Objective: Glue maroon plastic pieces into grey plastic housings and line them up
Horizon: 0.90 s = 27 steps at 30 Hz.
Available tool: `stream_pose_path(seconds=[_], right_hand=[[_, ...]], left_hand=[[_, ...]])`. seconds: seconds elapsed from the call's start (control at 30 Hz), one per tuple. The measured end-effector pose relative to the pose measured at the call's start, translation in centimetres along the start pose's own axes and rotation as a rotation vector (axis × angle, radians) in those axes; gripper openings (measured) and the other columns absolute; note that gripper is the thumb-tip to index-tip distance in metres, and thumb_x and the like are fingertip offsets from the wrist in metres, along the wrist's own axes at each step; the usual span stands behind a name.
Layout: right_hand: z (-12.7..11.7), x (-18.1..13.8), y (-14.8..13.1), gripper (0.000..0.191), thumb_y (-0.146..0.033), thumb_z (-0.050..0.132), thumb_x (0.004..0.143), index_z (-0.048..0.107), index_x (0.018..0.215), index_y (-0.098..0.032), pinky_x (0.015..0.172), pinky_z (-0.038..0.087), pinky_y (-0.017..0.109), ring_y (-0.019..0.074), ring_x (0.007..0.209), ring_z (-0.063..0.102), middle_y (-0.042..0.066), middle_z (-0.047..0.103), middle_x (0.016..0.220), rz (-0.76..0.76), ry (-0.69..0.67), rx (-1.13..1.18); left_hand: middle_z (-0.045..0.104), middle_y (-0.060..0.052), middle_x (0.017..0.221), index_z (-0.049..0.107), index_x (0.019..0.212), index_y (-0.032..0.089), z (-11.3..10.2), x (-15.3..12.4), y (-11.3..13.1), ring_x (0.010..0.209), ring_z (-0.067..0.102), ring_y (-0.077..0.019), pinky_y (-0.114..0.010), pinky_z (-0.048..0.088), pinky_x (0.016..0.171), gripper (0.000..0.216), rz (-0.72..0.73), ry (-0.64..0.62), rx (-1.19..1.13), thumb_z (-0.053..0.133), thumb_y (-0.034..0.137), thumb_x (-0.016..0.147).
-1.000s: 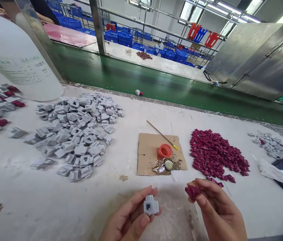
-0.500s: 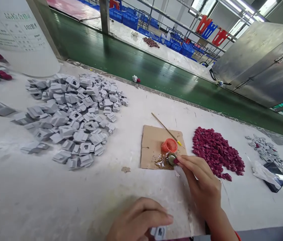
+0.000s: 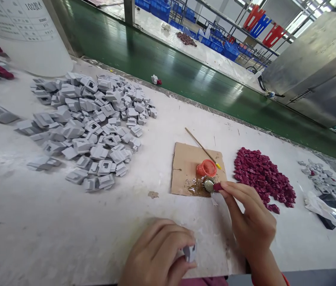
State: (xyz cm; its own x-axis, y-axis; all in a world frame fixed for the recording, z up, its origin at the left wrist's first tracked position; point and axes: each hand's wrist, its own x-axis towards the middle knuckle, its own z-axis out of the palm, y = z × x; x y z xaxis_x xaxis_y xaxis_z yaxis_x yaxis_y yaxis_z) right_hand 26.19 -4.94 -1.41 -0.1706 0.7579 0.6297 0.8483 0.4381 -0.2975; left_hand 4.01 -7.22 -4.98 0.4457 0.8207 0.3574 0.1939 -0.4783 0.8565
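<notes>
Near the table's front edge, my left hand (image 3: 162, 250) is closed on a small grey plastic part (image 3: 190, 252). My right hand (image 3: 247, 210) pinches a small dark red plastic part (image 3: 217, 187) between thumb and fingertips. The red part's tip is at the rim of a metal bottle cap (image 3: 209, 184); whether it touches the cap I cannot tell. That cap sits on a piece of cardboard (image 3: 182, 159), amid a shiny wet patch. Just behind it stands an orange-red cup (image 3: 206, 169), and a thin stick with a yellow end (image 3: 203, 147) lies across the cardboard's far edge.
A large heap of grey parts (image 3: 93, 127) covers the left side, beside a white drum (image 3: 33, 43). Right of the cardboard are a pile of dark red parts (image 3: 260, 174), more grey parts (image 3: 324, 180) and a black box with tissue (image 3: 331, 210). A green conveyor (image 3: 186, 79) runs behind.
The left hand has lifted and turned its grey part, which now shows more clearly between the fingers. The right hand's red part has drawn slightly back from the cap. The view has shifted slightly.
</notes>
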Motion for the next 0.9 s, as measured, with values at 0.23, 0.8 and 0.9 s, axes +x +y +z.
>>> stream_pose_path(seconds=[0.23,0.8,0.9], right_hand=[[-0.5,-2.5,-4.2,0.019,-0.006,0.061,0.089,0.064,0.103,-0.017,0.067,0.053,0.025,0.0139,0.082,0.061,0.002,0.066,0.087,0.247,0.006,0.344],[0.4,-3.7,-6.2,0.017,-0.004,0.061,0.087,0.068,0.098,-0.016,0.063,0.058,0.027,0.0182,0.079,0.067,0.006,0.07,0.085,0.193,-0.088,0.427],[0.2,-4.2,-5.7,0.026,0.001,0.063,0.083,0.066,0.103,-0.015,0.064,0.059,0.029,0.019,0.083,0.066,0.008,0.068,0.09,0.146,-0.2,0.434]], left_hand=[[0.071,0.001,0.089,0.057,0.095,0.021,1.0,-0.4,0.2,0.09,0.062,-0.0187,-0.028,0.053,0.081,0.025,-0.075,0.101,0.116,0.072,0.007,0.08],[0.07,0.0,0.09,0.056,0.099,0.021,0.8,-0.6,0.3,0.096,0.06,-0.0187,-0.028,0.052,0.086,0.025,-0.108,0.074,0.156,0.066,0.006,0.082],[0.071,0.001,0.091,0.056,0.099,0.021,0.7,-0.5,0.3,0.097,0.06,-0.0183,-0.027,0.052,0.087,0.027,-0.104,0.063,0.159,0.063,0.003,0.081]])
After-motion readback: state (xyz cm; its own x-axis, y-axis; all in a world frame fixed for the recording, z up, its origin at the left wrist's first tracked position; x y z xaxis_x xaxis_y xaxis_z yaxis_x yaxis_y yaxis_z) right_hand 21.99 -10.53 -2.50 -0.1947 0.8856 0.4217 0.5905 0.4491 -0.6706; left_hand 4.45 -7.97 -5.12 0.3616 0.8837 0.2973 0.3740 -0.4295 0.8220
